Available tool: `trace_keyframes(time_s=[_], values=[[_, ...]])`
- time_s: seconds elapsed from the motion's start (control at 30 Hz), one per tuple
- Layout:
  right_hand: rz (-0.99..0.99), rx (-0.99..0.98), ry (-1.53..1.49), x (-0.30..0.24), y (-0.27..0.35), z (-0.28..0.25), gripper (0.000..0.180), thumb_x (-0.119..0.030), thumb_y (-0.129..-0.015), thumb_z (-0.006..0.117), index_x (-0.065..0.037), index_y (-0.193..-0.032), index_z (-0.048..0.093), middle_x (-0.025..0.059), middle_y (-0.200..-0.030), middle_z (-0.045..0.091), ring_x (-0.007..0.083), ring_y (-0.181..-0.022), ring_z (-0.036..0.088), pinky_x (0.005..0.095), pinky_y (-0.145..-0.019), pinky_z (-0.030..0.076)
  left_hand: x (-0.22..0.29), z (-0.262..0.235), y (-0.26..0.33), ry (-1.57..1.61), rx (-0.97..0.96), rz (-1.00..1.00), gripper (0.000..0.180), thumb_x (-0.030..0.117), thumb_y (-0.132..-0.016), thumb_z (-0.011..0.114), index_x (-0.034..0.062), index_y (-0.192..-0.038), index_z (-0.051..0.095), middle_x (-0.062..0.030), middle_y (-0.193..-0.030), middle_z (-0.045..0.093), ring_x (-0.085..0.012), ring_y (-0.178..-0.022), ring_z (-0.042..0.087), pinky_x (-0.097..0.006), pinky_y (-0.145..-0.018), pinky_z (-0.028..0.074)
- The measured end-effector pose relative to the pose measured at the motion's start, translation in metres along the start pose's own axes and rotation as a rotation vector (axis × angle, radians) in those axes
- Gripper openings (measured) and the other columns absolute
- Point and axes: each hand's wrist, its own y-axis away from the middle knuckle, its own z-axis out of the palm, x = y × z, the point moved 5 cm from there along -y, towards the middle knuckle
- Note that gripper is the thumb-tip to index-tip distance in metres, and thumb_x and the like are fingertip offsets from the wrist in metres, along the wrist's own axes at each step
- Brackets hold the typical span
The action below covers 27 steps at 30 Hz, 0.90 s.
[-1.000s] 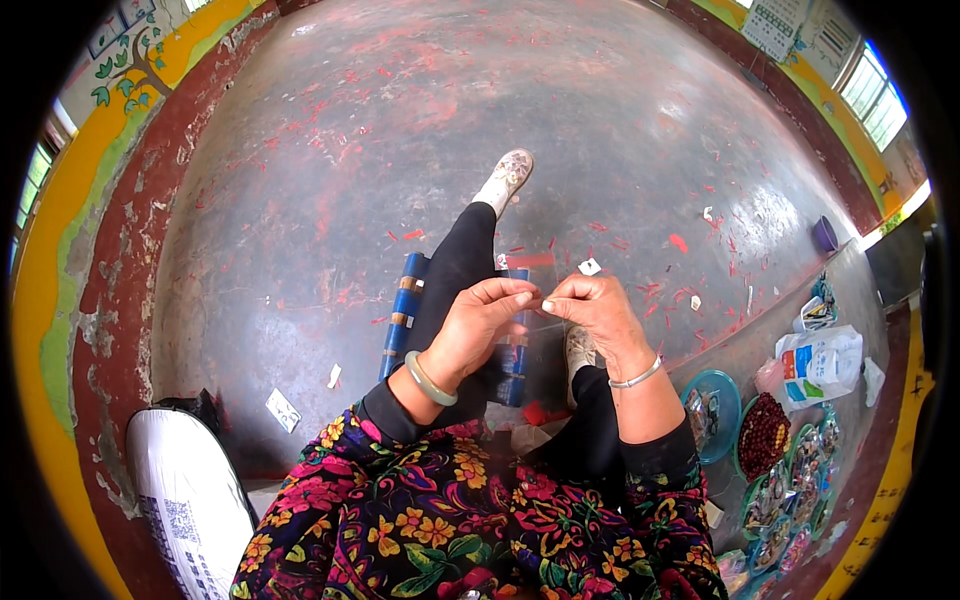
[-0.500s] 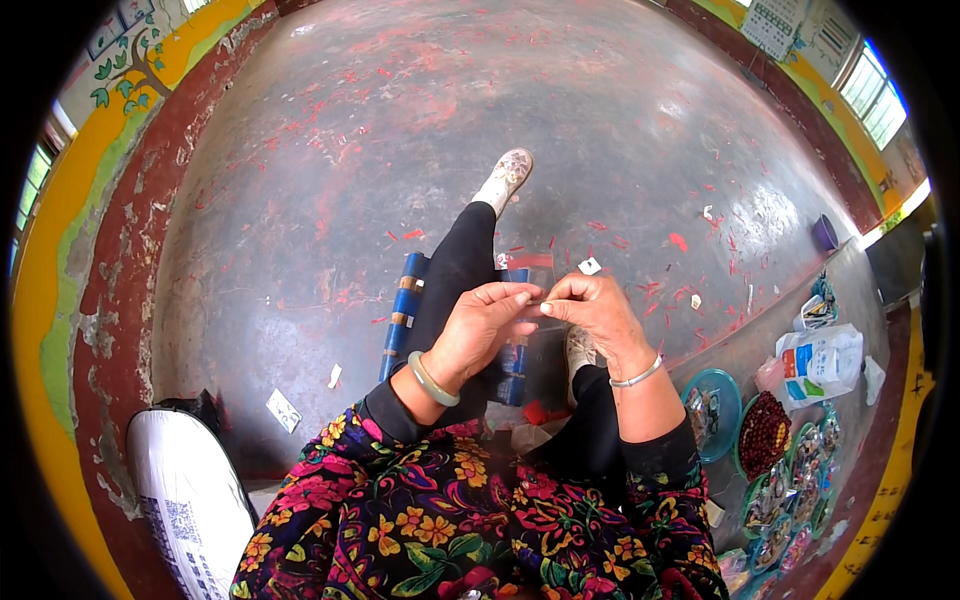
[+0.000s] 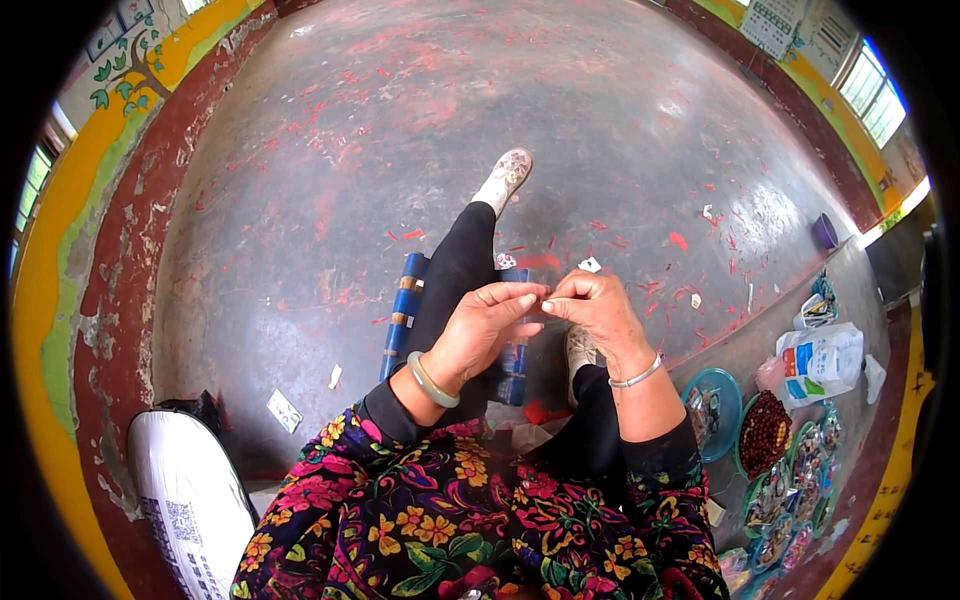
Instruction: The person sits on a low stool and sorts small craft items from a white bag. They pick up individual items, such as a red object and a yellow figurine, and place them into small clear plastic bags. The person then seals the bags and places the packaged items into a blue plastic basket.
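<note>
Above my lap, my left hand [image 3: 486, 324] and my right hand [image 3: 596, 308] meet, thumbs and forefingers pinched together. Between their fingertips is what looks like a small clear plastic bag with a red strip [image 3: 541, 262], blurred and hard to make out. The other fingers of my left hand are loosely bent. Below and beside my hands lie two blue and brown banded pieces, one left of my leg [image 3: 402, 315] and one partly behind my left hand [image 3: 514, 372].
On the right stand a blue basin [image 3: 735, 420], a basket of dark red beads [image 3: 763, 440], several small filled baskets and a white plastic bag [image 3: 818, 362]. A purple bowl [image 3: 825, 232] sits farther off. A white sack [image 3: 182, 500] is at left. Red scraps litter the floor.
My fingertips have shifted slightly, with both hands staying in nearly the same place. The clear bag with the red strip has become more blurred.
</note>
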Motion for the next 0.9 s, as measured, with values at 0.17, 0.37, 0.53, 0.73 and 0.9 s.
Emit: trace_keyframes(time_s=[0.17, 0.37, 0.53, 0.73, 0.9], values=[[0.003, 0.002, 0.03, -0.001, 0.0, 0.001, 0.009, -0.003, -0.072, 0.071, 0.003, -0.07, 0.064, 0.0006, -0.07, 0.056, 0.0072, -0.065, 0.05, 0.0228, -0.059, 0.039, 0.001, 0.001, 0.001, 0.014, -0.027, 0.019, 0.023, 0.009, -0.092, 0.051, -0.0017, -0.111, 0.059, -0.012, -0.109, 0.062, -0.0175, -0.097, 0.061, -0.025, -0.075, 0.054], [-0.084, -0.022, 0.203, -0.006, 0.001, 0.004, 0.006, -0.002, -0.07, 0.071, 0.0, -0.07, 0.065, 0.0015, -0.068, 0.055, 0.0088, -0.064, 0.052, 0.024, -0.058, 0.04, 0.015, 0.008, 0.003, 0.047, -0.046, 0.101, 0.028, 0.02, -0.093, 0.05, -0.0006, -0.107, 0.06, -0.0119, -0.107, 0.063, -0.0197, -0.097, 0.062, -0.028, -0.077, 0.052], [-0.207, -0.044, 0.358, -0.012, 0.004, 0.01, 0.005, -0.003, -0.068, 0.07, -0.002, -0.069, 0.065, 0.0042, -0.068, 0.055, 0.0141, -0.066, 0.054, 0.0265, -0.06, 0.042, 0.008, -0.007, -0.001, -0.019, -0.041, 0.01, 0.026, 0.015, -0.092, 0.046, -0.0017, -0.104, 0.061, -0.0118, -0.103, 0.064, -0.0194, -0.095, 0.062, -0.027, -0.078, 0.052], [-0.195, -0.004, 0.365, -0.007, 0.001, 0.009, 0.006, -0.005, -0.068, 0.069, -0.002, -0.07, 0.065, 0.0053, -0.07, 0.056, 0.0164, -0.069, 0.055, 0.028, -0.062, 0.043, 0.005, -0.008, 0.0, -0.046, 0.01, -0.039, 0.028, 0.013, -0.091, 0.045, -0.0053, -0.104, 0.061, -0.0144, -0.101, 0.064, -0.0202, -0.094, 0.062, -0.028, -0.081, 0.051], [-0.614, 0.27, 0.735, -0.041, 0.011, 0.012, 0.017, -0.009, -0.067, 0.07, -0.007, -0.082, 0.063, 0.0044, -0.072, 0.058, 0.0231, -0.069, 0.056, 0.0338, -0.064, 0.043, 0.002, -0.026, -0.007, -0.189, 0.15, 0.063, 0.027, 0.013, -0.091, 0.048, -0.0065, -0.106, 0.06, -0.0148, -0.103, 0.064, -0.0203, -0.093, 0.063, -0.029, -0.083, 0.05]])
